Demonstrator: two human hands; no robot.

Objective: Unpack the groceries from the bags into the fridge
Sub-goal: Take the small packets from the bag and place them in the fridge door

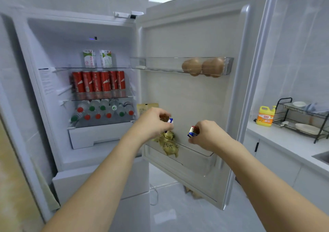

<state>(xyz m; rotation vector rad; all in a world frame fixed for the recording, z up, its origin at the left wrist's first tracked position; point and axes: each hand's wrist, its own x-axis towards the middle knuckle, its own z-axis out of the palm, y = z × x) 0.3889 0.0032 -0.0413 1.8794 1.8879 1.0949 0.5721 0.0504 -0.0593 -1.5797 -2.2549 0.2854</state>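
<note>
Item: 2 small foil-wrapped packets with blue-and-white ends. 1 packet (167, 120) is pinched in the curled fingers of the left hand (153, 123); the other packet (192, 132) is gripped by the right hand (207, 135). Both are held over the clear plastic lower door bin (199, 156) of the open white fridge (99, 35), beside crumpled gold wrappers (168, 145). Judged light, crushable, slippery; best taken by the sides.

Home kitchen: fridge (99, 35), dish rack (300, 119).
</note>
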